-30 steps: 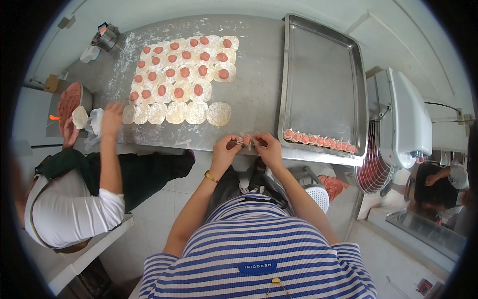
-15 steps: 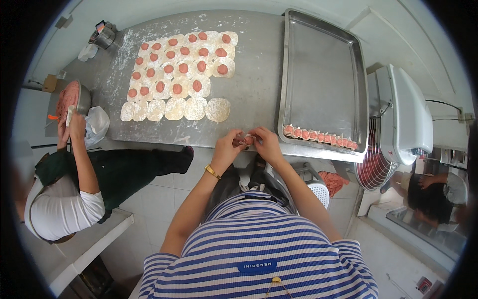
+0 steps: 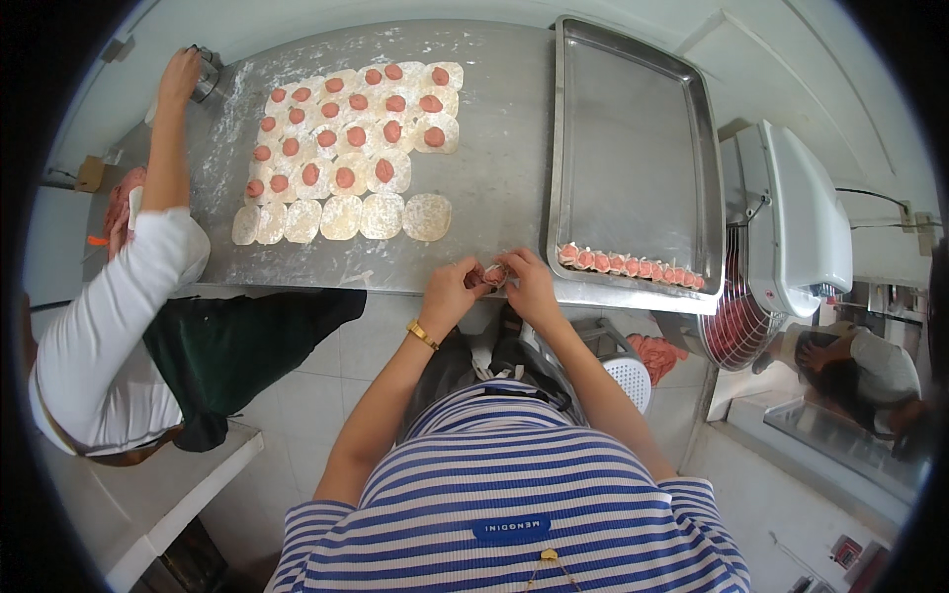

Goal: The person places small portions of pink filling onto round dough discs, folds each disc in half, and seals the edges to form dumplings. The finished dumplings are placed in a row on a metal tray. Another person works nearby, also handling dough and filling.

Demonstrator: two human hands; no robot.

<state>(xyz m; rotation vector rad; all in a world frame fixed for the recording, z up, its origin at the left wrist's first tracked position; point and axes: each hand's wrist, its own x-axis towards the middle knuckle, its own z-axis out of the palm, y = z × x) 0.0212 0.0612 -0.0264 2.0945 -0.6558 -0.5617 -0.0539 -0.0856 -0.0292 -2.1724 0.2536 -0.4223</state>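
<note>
At the table's near edge, my left hand and my right hand pinch a small dumpling between them, with pink filling showing on top. Fingertips cover most of its wrapper. Ahead and to the left lie several rows of floured round wrappers; most carry a lump of pink meat filling, while the front row is bare. To the right of my hands, a large metal tray holds one row of open-topped dumplings along its near side.
On the left a co-worker's arm stretches to a metal container at the table's back corner. Pink filling shows partly behind that person. A white machine with a wire guard stands right of the tray. Below the table is a stool.
The co-worker's arm has swung from the filling bowl up to the metal container at the back left. My hands stay on the dumpling, fingers shifting slightly. The view has moved a little.
</note>
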